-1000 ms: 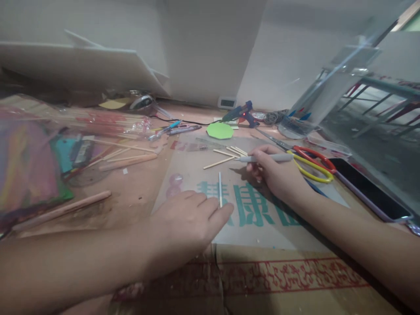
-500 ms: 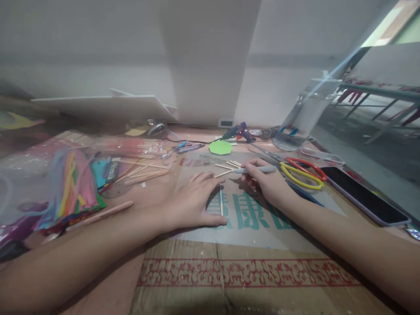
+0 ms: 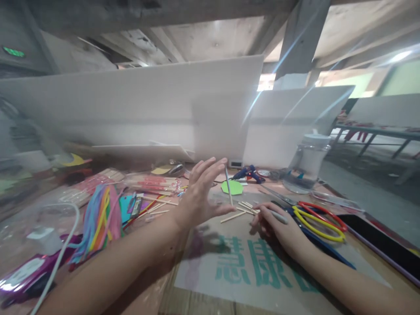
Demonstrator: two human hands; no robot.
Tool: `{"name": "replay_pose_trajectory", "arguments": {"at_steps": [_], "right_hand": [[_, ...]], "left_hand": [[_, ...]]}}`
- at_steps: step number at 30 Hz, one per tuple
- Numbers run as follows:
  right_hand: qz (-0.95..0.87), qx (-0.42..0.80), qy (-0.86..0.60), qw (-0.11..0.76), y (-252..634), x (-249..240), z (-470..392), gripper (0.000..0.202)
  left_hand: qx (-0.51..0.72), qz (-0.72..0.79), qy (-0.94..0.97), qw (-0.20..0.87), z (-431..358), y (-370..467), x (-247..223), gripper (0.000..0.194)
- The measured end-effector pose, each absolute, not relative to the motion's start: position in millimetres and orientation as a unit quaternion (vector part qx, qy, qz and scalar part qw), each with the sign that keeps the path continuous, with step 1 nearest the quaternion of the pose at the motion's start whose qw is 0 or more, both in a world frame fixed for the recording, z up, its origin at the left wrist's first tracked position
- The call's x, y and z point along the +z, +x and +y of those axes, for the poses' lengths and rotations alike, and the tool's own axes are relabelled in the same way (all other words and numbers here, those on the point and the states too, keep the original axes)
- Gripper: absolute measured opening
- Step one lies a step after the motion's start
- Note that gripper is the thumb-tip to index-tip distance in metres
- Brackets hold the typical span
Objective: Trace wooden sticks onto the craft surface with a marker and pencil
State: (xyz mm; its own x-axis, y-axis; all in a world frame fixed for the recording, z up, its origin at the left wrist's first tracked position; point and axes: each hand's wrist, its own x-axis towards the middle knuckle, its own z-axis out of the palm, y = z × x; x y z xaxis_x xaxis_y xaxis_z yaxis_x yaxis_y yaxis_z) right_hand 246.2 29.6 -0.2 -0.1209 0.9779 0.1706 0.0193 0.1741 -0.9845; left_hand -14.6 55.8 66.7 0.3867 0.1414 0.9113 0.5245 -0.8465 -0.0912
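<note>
A thin, straight, pale stick (image 3: 229, 187) stands nearly upright, slightly tilted, spanning the left hand's (image 3: 198, 199) thumb and a fingertip. A slim, grey, pen-like tool (image 3: 278, 216) slants through the right hand (image 3: 275, 227), its tip hidden. Short, pale wooden sticks (image 3: 238, 215) lie loosely fanned beside that hand.

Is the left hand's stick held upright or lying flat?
Roughly upright: the stick spans between thumb and fingers of the left hand.
</note>
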Motion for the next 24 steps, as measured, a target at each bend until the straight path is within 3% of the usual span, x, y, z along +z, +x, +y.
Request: {"name": "replay_pose_trajectory", "arguments": {"at_steps": [6,10,15,19,22,24], "right_hand": [[-0.651,0.442,-0.426,0.446,247,5,19,0.037],[-0.659,0.428,-0.418,0.455,248,6,8,0.030],[-0.710,0.398,-0.412,0.409,250,8,3,0.027],[-0.705,0.375,-0.447,0.403,250,14,2,0.027],[-0.696,0.385,-0.465,0.388,249,15,-1,0.024],[-0.694,0.398,-0.453,0.394,246,14,-4,0.028]], "left_hand": [[-0.496,-0.213,-0.836,0.095,43,-2,42,0.099],[-0.455,-0.226,-0.859,0.052,25,19,11,0.091],[-0.430,-0.250,-0.862,0.101,21,32,-4,0.071],[-0.406,-0.260,-0.870,0.103,17,33,0,0.072],[-0.423,-0.234,-0.875,0.030,17,32,4,0.075],[-0.463,-0.250,-0.845,-0.093,22,30,4,0.072]]}}
